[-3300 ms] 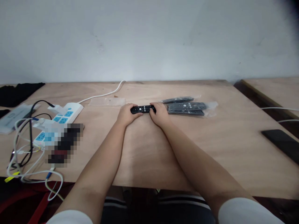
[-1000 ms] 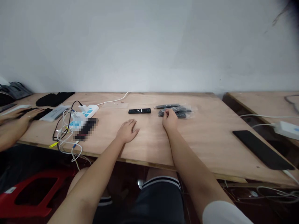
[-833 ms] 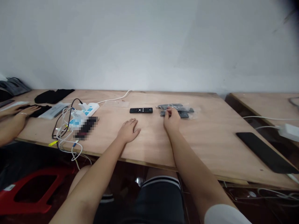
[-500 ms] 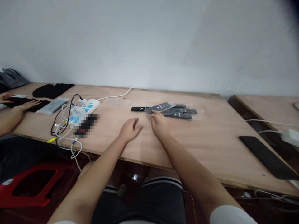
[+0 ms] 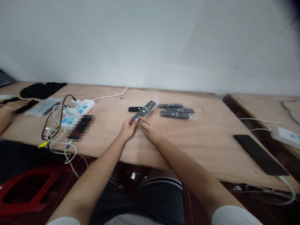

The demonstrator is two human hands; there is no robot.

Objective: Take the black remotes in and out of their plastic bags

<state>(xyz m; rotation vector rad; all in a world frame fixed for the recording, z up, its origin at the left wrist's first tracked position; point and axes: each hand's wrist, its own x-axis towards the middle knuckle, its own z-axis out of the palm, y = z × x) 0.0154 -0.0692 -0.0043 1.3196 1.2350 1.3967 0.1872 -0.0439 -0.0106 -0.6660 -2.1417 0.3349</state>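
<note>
A dark remote control in a clear plastic sleeve (image 5: 145,110) is tilted up between my hands, its buttons facing me. My left hand (image 5: 127,128) grips its near left end, thumb on top. At the same end, the fingers of my right hand (image 5: 150,130) pinch the sleeve's near edge. Behind the held one lies a bare black remote (image 5: 134,109), partly covered by it. Several more sleeved remotes (image 5: 174,114) lie in a loose group to the right.
On the left stand a white power strip (image 5: 85,107) with tangled cables and a pixelated dark object (image 5: 81,127). A black phone (image 5: 260,154) lies at the right edge. At far left, another person's arm (image 5: 6,117) rests near black cloth. A red stool (image 5: 25,206) stands below.
The sleeved remote has come away from the group, leftward and nearer to me. My left hand, empty before, has closed on it alongside my right. The view has shifted slightly.
</note>
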